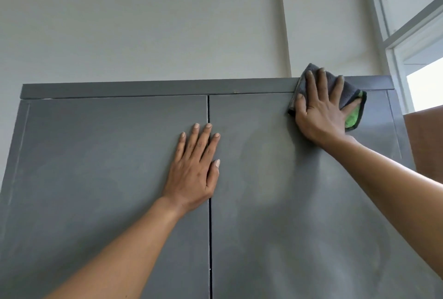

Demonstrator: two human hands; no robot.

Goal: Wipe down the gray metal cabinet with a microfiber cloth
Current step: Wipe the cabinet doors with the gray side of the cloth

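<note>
The gray metal cabinet (pixel 100 178) fills the lower view, its two doors meeting at a dark vertical seam. My right hand (pixel 322 111) presses a gray microfiber cloth (pixel 352 93) with a green underside flat against the top right corner of the right door, over the top rail. Its fingers are spread straight. My left hand (pixel 195 169) lies flat with straight fingers across the seam near the top of the doors, holding nothing.
A pale wall (pixel 143 23) rises behind the cabinet. A white window frame (pixel 393 42) stands at the upper right. A brown surface (pixel 424 140) sits just right of the cabinet's side.
</note>
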